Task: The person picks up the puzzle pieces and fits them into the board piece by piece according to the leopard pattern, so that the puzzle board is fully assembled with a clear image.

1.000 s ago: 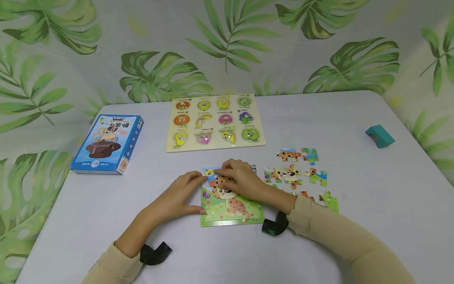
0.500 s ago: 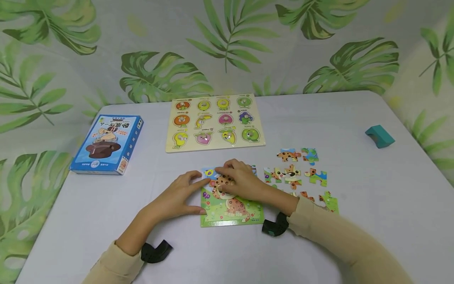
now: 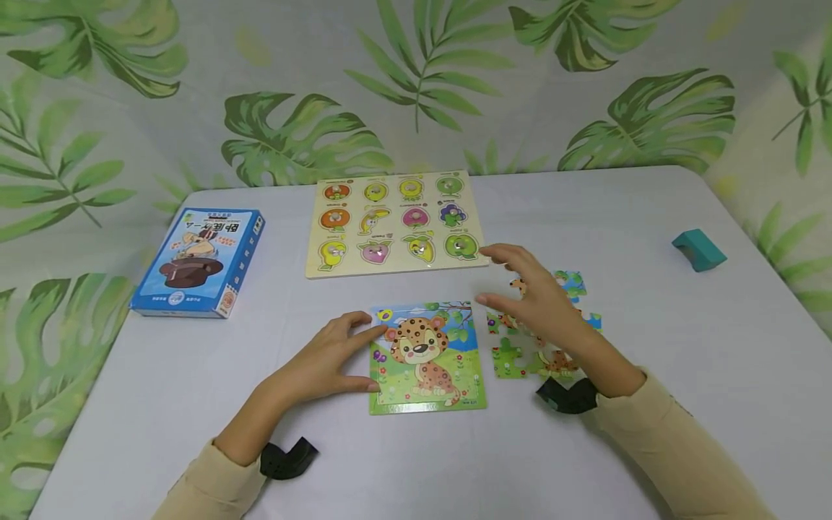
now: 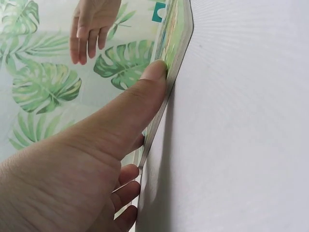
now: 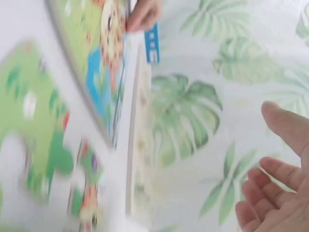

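A square puzzle board (image 3: pixel 422 361) with a spotted leopard cub picture lies flat on the white table in the head view. My left hand (image 3: pixel 328 359) rests at its left side, thumb and index finger spread apart and touching the board. In the left wrist view, the thumb (image 4: pixel 140 99) lies along the board's edge. My right hand (image 3: pixel 546 307) is raised above loose jigsaw pieces (image 3: pixel 510 359) right of the board, thumb and fingers apart, holding nothing. It partly hides several pieces. The right wrist view is blurred, with green pieces (image 5: pixel 31 116) below the hand.
A wooden fruit peg puzzle (image 3: pixel 396 224) lies behind the board. At the left stands a blue game box (image 3: pixel 195 263). A teal block (image 3: pixel 698 249) sits near the right table edge. Leaf-patterned cloth (image 3: pixel 416 87) hangs behind the table.
My right hand has left the puzzle board and moved right and up, over the loose pieces, its fingers spreading. The leopard picture is uncovered. My left hand has barely moved at the board's left edge.
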The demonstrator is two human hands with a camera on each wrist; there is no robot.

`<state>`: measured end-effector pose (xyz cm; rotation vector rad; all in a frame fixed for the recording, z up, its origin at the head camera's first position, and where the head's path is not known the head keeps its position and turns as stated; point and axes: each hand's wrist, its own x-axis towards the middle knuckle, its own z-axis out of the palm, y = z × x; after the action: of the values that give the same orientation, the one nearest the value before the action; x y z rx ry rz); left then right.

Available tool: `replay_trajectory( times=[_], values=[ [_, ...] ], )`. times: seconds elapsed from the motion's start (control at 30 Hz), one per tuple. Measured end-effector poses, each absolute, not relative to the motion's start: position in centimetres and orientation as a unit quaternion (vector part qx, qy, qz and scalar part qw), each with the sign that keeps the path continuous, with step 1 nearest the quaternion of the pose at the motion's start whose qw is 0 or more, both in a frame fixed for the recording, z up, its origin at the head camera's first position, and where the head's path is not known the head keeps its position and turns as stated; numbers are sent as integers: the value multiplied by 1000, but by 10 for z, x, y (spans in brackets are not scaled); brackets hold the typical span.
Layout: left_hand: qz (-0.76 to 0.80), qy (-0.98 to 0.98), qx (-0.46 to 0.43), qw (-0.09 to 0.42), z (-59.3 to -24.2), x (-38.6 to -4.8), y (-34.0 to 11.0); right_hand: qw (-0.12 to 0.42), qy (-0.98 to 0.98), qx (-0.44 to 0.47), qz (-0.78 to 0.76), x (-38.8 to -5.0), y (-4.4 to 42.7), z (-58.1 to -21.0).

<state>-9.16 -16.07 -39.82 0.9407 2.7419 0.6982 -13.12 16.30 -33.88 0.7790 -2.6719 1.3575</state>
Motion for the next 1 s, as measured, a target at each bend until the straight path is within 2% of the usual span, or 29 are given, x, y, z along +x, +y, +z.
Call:
replay_trajectory(
  times=[0.13, 0.33, 0.67, 1.0],
  values=[
    [233, 917, 313, 82, -399, -92, -160, 43, -869, 224, 438, -134, 189, -335],
    [233, 918, 309, 86, -399, -92, -160, 38, -880, 183, 437, -135, 211, -335],
    [239, 918, 304, 88, -400, -92, -159, -34, -897, 122, 423, -161, 252, -389],
    [247, 918, 298, 90, -401, -92, -160, -58, -924, 141, 352, -162, 256, -397]
  ],
)
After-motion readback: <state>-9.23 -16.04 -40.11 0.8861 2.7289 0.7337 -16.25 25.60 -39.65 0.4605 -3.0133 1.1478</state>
